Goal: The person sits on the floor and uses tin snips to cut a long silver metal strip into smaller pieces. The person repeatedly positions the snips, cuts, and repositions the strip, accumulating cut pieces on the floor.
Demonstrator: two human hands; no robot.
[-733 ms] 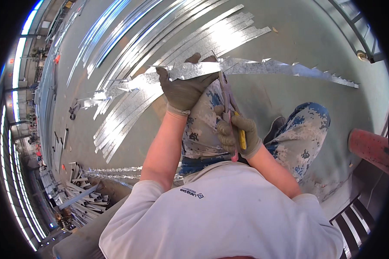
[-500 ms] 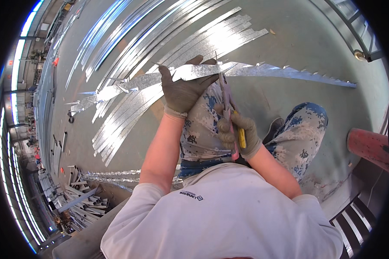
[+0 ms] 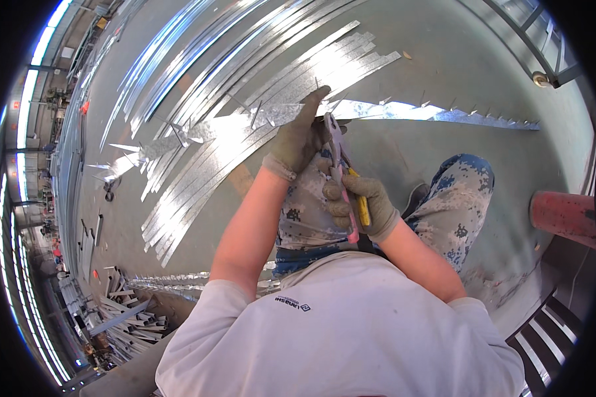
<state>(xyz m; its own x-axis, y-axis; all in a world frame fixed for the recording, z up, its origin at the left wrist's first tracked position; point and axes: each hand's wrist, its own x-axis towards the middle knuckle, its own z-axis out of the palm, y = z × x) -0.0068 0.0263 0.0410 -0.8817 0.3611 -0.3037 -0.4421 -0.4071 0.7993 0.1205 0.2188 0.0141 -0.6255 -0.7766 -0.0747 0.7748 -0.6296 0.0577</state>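
Note:
My left hand, in a grey-brown glove, is turned edge-on around a long shiny sheet-metal strip. Part of the fingers is hidden behind the palm. Pointed tabs stick up along the strip, which spans from the lower left past my hand to the far right. My right hand, gloved too, is closed around a plier-like hand tool with one pink and one yellow handle. The tool's metal head points up beside my left fingers, close under the strip; whether it touches the strip I cannot tell.
Many flat metal strips lie fanned on the grey floor beyond and left of my knees. Offcuts are heaped at lower left. A red cylinder is at the right, with a metal frame on a caster at upper right.
My left hand has rolled from palm-up beneath the strip to edge-on around it. The strip has tilted so its tabs stand more upright. The tool's head has moved slightly left.

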